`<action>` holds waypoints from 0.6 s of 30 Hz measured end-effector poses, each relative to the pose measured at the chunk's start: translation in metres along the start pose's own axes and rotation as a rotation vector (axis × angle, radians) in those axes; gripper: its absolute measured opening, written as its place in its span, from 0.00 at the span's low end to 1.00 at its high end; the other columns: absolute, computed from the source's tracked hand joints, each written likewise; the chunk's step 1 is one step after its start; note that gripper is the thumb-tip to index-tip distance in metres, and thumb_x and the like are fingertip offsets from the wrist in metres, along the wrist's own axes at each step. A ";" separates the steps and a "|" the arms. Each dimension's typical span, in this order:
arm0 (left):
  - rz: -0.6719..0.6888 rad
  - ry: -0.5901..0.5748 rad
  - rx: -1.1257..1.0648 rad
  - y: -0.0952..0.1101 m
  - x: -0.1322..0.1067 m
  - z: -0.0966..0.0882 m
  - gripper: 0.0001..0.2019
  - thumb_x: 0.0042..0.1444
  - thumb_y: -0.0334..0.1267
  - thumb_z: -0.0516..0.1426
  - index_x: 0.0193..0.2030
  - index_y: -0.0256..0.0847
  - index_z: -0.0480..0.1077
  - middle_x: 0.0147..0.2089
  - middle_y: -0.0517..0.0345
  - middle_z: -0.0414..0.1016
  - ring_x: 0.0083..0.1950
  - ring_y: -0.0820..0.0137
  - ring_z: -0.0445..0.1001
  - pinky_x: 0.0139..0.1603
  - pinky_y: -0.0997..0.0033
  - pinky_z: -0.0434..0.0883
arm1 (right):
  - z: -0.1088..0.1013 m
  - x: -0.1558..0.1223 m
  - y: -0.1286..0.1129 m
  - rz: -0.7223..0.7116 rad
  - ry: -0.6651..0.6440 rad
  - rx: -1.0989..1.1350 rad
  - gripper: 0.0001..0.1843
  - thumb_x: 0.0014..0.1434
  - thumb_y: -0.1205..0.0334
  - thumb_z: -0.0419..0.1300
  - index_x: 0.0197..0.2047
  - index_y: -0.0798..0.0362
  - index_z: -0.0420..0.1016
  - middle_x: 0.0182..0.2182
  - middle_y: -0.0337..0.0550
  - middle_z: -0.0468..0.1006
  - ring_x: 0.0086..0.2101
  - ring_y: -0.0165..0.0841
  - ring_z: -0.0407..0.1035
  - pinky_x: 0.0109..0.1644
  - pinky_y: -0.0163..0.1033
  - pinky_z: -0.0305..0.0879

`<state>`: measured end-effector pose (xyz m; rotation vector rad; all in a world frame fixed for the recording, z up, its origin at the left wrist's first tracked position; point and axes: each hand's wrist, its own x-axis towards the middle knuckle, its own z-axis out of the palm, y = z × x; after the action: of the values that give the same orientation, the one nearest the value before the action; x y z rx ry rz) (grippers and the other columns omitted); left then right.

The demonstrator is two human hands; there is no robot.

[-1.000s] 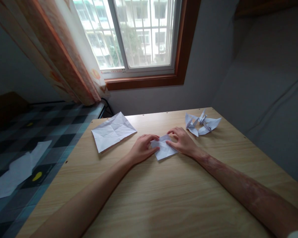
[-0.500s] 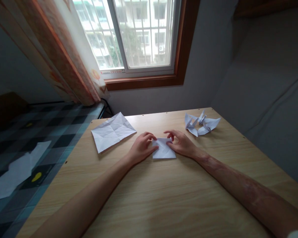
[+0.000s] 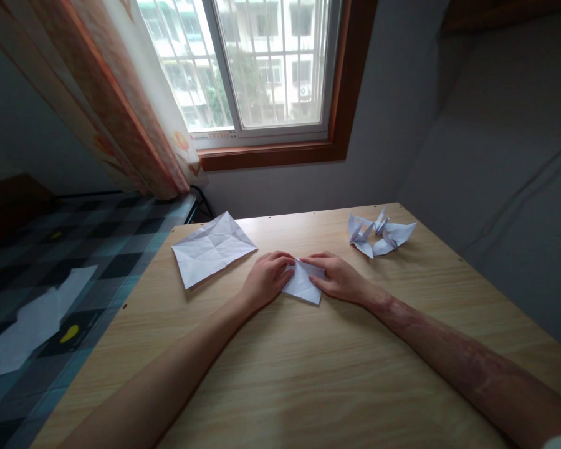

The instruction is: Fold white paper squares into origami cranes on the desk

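Observation:
A small folded white paper (image 3: 303, 285) lies on the wooden table (image 3: 308, 374), turned so one corner points toward me. My left hand (image 3: 265, 280) rests on its left edge with curled fingers pinching the top corner. My right hand (image 3: 337, 278) lies over its right side, fingers stretched flat and pressing the paper down. The fingertips of both hands meet at the paper's far tip.
A creased, unfolded white sheet (image 3: 211, 247) lies at the table's far left. Folded paper cranes (image 3: 379, 234) sit at the far right. A checked bed (image 3: 51, 274) with loose white paper (image 3: 28, 327) is left of the table. A window and curtain are behind.
The small folded paper has been rotated from lying square to corner-down. My right hand went from raised, curled fingers to flat on the paper. Both hands closed in together at the top.

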<state>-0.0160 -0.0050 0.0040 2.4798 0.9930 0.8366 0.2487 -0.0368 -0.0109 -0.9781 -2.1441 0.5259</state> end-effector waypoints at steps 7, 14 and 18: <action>-0.015 0.008 0.158 0.003 -0.001 0.000 0.10 0.74 0.40 0.58 0.55 0.46 0.79 0.59 0.52 0.83 0.59 0.57 0.80 0.64 0.50 0.74 | 0.001 -0.002 -0.008 -0.078 -0.095 -0.068 0.41 0.71 0.65 0.60 0.83 0.47 0.54 0.72 0.51 0.74 0.70 0.49 0.69 0.75 0.59 0.67; -0.018 0.009 0.195 0.000 -0.002 0.003 0.15 0.75 0.39 0.55 0.62 0.44 0.77 0.64 0.47 0.80 0.62 0.56 0.79 0.67 0.49 0.75 | 0.007 -0.009 -0.024 -0.104 -0.264 -0.201 0.36 0.78 0.62 0.54 0.84 0.54 0.52 0.80 0.54 0.57 0.79 0.46 0.52 0.84 0.60 0.48; -0.003 -0.011 0.221 -0.003 -0.003 0.004 0.16 0.76 0.38 0.55 0.65 0.48 0.77 0.66 0.49 0.79 0.64 0.56 0.78 0.68 0.48 0.75 | 0.004 -0.013 -0.025 -0.094 -0.293 -0.194 0.38 0.77 0.59 0.56 0.84 0.56 0.52 0.82 0.54 0.52 0.80 0.47 0.48 0.85 0.58 0.47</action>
<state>-0.0167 -0.0052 -0.0020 2.6621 1.1402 0.7479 0.2395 -0.0629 -0.0047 -0.9445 -2.5285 0.4434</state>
